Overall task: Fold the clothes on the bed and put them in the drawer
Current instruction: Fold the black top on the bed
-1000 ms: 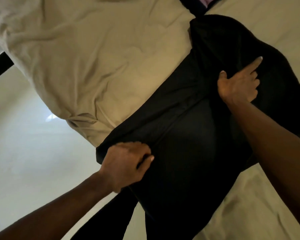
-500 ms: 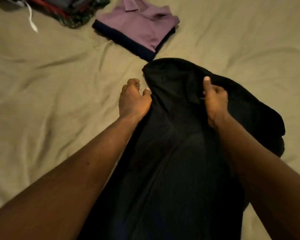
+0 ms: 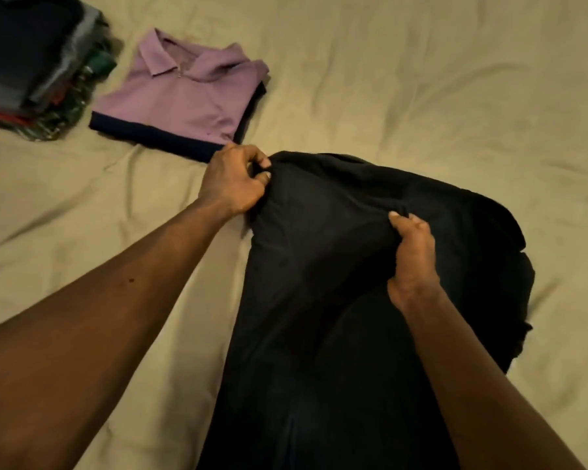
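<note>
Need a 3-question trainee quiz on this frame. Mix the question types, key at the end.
1. True or false: the left hand and the right hand both grip the black garment.
2. Multiple choice: what lies on the bed sheet just beyond the left hand? A) a folded purple polo shirt B) a pillow C) an open drawer
3. Fill in: the stack of folded clothes sits in the upper ___ corner of the head view.

Key: 1 true; 2 A; 3 left.
</note>
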A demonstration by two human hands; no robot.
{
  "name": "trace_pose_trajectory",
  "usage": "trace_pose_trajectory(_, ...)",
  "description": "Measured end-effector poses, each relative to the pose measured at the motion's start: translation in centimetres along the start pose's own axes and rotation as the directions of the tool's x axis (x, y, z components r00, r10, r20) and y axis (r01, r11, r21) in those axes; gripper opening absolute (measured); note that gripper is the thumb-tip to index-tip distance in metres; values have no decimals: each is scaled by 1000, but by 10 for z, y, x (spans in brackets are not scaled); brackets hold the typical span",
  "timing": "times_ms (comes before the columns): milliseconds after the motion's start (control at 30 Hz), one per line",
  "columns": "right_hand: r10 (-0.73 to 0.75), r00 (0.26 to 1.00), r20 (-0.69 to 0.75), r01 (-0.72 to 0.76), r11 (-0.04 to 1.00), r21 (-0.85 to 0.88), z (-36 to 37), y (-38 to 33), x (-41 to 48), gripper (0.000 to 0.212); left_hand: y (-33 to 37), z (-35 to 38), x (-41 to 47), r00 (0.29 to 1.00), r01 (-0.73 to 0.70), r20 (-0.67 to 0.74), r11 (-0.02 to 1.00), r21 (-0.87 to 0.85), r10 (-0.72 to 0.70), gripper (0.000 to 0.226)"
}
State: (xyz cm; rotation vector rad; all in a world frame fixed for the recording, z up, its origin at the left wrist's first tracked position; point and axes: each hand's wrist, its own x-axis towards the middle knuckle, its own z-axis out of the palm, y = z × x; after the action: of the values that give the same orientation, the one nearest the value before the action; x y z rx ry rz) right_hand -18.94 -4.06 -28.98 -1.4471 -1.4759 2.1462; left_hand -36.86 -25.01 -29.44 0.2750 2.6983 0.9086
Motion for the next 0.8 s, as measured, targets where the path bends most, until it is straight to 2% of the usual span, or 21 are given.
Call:
trace_pose_trajectory(67, 23, 994, 107, -6, 988, -155, -3, -7, 2, 57, 6, -7, 14, 999, -21, -30, 1000, 15, 22, 11)
trace_pose_trajectory(133, 30, 988, 151, 17, 954, -300, -6, -9, 5, 49, 11, -12, 26, 997, -58, -56, 995, 79, 62, 11)
trace_pose_trajectory(233, -4, 1000, 21, 9, 968, -250, -9, -12, 3, 37, 12, -6, 37, 999, -21, -25, 987, 160, 26, 15)
trace_pose_trajectory(300, -30, 999, -11, 27, 977, -211, -9, -15, -5, 29, 12, -1, 33, 998, 29, -59, 988, 154, -20, 27)
trace_pose_trajectory(367, -62, 998, 26, 67, 958, -280, -7, -17, -15, 33, 16, 3, 13, 987, 38, -160, 985, 166, -11, 38)
trace_pose_trajectory(433, -42, 998, 54, 60, 923, -380, -8, -18, -18, 45, 23, 8, -19, 959, -46, -270, 989, 141, 83, 30)
trace_pose_trajectory(467, -37, 998, 52, 55, 906, -419, -8, -19, -19, 48, 25, 11, -36, 958, -106, -257, 991, 87, 125, 21)
trace_pose_trajectory(533, -89, 996, -27, 64, 863, -501, -8, -23, -19, 44, 28, 15, -64, 990, -129, -66, 988, -87, 124, 7)
trace_pose_trajectory(600, -207, 972, -114, 91, 774, -627, -4, -31, -23, 26, 31, 17, -85, 987, -33, 147, 970, -240, 70, 7)
trace_pose_trajectory(667, -274, 955, -114, 125, 720, -683, 4, -41, -31, 13, 37, 18, -105, 965, 78, 261, 925, -371, 24, 13)
trace_pose_trajectory(700, -244, 965, -101, 120, 746, -655, 11, -46, -36, 11, 42, 19, -116, 941, 143, 337, 886, -441, 16, 26)
trace_pose_trajectory(733, -139, 988, -65, 79, 824, -561, 18, -52, -40, 12, 48, 22, -126, 910, 199, 413, 852, -484, 22, 47)
trace_pose_trajectory(767, 24, 1000, 16, -16, 908, -419, 28, -57, -45, 15, 54, 25, -136, 882, 241, 470, 834, -497, 25, 68)
trace_pose_trajectory(800, 185, 973, 138, -140, 949, -284, 38, -62, -49, 20, 60, 30, -146, 867, 277, 498, 814, -510, 17, 83)
